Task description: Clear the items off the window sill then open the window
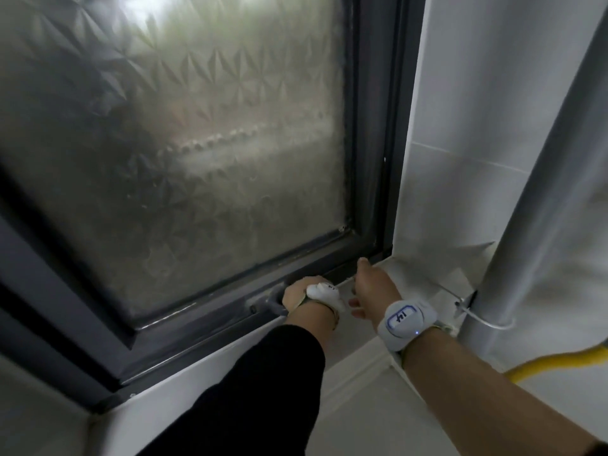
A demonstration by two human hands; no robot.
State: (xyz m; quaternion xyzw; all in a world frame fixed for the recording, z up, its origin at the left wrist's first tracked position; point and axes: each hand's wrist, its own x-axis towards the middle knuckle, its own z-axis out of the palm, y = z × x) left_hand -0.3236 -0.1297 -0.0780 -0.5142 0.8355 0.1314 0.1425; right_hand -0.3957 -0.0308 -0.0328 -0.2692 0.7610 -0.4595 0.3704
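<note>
Left hand curled tight round the window handle on the bottom rail of the sash; right hand loosely spread, fingertips against the frame corner, holding nothing. Sash looks closed. Best bet — turn the handle fully, then push evenly, right hand steadying. Window sill pale, bare where visible. Frosted patterned pane; grey pipe and yellow hose at right.

My left fingers hidden round the window handle. Frosted pane blurs everything outside. Yellow hose cut off at right edge.
</note>
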